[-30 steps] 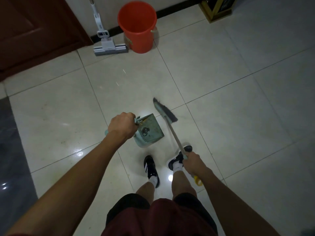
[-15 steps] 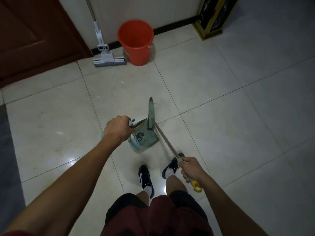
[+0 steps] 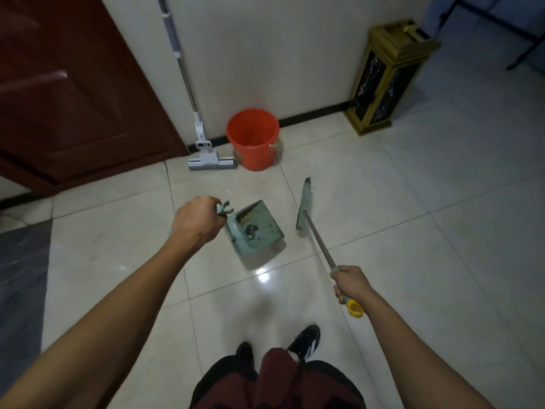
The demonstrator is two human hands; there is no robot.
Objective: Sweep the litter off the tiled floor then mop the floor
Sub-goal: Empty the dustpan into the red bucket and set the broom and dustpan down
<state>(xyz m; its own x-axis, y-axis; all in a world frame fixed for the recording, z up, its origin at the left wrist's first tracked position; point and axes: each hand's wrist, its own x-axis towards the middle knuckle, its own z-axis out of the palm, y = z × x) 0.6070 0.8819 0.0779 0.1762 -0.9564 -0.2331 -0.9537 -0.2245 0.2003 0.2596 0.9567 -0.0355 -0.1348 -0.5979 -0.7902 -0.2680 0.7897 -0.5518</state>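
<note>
Head view:
- Left hand (image 3: pixel 198 221): fingers curled round the handle of the dustpan (image 3: pixel 256 228). The pan hangs just past the knuckles, tilted, with a few bits of litter (image 3: pixel 250 230) lying in it.
- Right hand (image 3: pixel 351 283): wrapped round the grip end of the broom (image 3: pixel 304 206). The head stands out ahead of the fist, clear of the dustpan.
- Change: half a second ago the broom head lay against the pan's mouth; now it is drawn off to the right and both tools look lifted. Wall and bin (image 3: pixel 386 75) have come into view.
- Reading: the sweeping looks finished, the load ready for dumping, likely in the bin.
- Mop (image 3: pixel 211 160) and orange bucket (image 3: pixel 253 140): against the wall beyond both hands, untouched. Mopping not yet begun.
- Tiled floor (image 3: pixel 413 231): no loose litter that I can make out.
</note>
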